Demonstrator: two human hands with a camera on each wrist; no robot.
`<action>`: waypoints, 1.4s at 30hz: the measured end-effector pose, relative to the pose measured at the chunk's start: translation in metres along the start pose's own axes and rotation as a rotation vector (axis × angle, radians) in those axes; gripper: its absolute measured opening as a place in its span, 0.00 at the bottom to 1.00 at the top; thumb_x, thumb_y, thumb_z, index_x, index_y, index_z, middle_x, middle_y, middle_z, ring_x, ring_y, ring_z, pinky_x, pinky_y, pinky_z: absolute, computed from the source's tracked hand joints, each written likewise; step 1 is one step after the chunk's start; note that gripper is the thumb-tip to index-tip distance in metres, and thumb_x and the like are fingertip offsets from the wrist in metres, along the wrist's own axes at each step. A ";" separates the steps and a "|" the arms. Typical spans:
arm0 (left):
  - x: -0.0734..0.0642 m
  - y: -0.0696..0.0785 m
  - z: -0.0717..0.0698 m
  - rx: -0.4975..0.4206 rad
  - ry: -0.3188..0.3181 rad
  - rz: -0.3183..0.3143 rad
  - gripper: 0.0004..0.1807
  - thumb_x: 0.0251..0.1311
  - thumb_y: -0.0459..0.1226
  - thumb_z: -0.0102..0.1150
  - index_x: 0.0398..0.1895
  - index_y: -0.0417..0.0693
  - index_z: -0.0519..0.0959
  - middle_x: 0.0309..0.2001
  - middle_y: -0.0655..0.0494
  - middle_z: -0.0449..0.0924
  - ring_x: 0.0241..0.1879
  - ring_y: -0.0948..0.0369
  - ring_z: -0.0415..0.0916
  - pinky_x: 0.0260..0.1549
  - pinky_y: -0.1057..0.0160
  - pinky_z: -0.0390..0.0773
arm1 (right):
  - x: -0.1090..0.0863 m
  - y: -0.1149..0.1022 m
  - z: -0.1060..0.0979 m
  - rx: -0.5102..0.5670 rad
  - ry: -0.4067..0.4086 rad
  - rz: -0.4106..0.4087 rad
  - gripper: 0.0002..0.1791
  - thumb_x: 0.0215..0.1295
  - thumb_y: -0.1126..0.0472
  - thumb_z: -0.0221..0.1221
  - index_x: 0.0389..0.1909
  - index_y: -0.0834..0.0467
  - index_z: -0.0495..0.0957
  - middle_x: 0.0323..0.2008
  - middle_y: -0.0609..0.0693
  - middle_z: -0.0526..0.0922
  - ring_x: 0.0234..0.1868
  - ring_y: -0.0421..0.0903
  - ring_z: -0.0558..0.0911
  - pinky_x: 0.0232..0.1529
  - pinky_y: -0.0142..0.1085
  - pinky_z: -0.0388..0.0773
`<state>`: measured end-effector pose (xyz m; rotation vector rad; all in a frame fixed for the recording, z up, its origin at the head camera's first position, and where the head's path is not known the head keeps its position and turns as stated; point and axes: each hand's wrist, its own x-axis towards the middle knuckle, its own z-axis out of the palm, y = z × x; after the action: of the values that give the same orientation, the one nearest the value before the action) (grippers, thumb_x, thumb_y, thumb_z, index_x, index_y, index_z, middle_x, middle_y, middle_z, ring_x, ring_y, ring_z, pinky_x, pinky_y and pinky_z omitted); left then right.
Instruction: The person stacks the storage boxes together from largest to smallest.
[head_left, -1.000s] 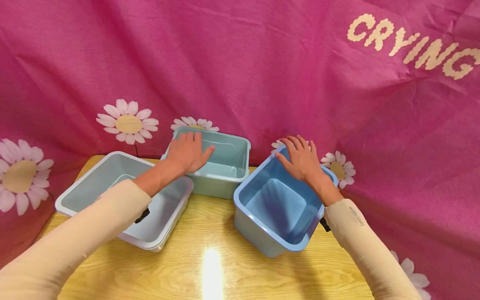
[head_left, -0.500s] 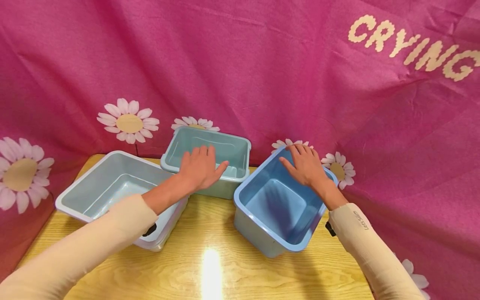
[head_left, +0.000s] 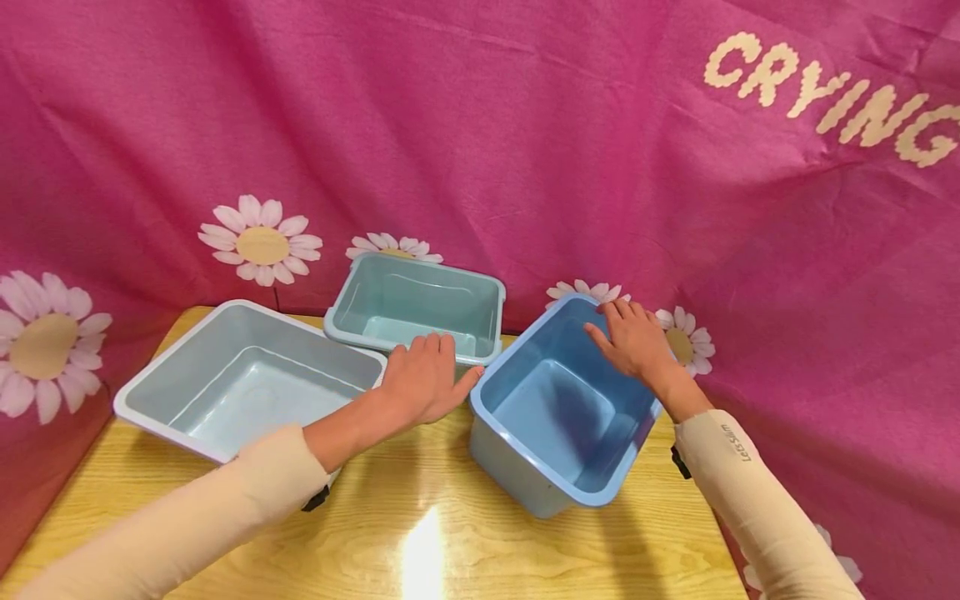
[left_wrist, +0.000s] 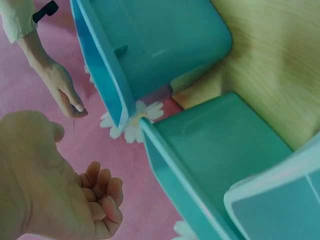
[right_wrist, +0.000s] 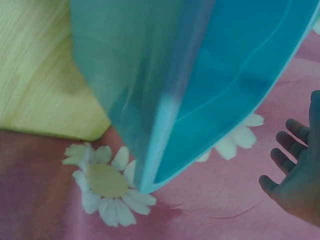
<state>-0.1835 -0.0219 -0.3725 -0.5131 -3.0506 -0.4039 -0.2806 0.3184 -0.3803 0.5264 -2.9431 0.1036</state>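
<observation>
My left hand (head_left: 420, 383) hovers over the gap between the pale grey bin (head_left: 187, 358) and the blue bin (head_left: 510, 467), overlapping the front of the green bin (head_left: 442, 287) in the head view. In the left wrist view, the left hand's fingers (left_wrist: 102, 190) are loosely curled and hold nothing. The right hand (head_left: 637, 342) hangs above the back right corner of the blue bin. Seen from the right wrist, its fingers (right_wrist: 287, 150) are spread and relaxed, apart from the bin's rim (right_wrist: 165, 120). No contents show in the bins.
All the bins stand on a wooden table (head_left: 375, 533), the green one at the back against a pink cloth (head_left: 450, 125) printed with daisies and lettering. A glare spot lies near the table's front. Dark straps (head_left: 317, 498) show at the sleeves.
My left hand has moved right and nearer to me, from over the green bin to in front of it. My right hand has shifted slightly right. The bins stay in place.
</observation>
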 end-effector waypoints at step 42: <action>-0.004 0.015 0.061 -0.079 -0.151 -0.050 0.32 0.70 0.62 0.41 0.38 0.40 0.71 0.33 0.46 0.75 0.39 0.48 0.78 0.34 0.50 0.76 | -0.021 0.060 0.023 -0.151 -0.099 0.086 0.22 0.72 0.58 0.51 0.54 0.74 0.67 0.51 0.72 0.70 0.57 0.69 0.69 0.62 0.61 0.61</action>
<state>-0.1733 0.0064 -0.4278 -0.4930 -3.2093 -0.5115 -0.2857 0.3796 -0.4084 0.3942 -3.0378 -0.1379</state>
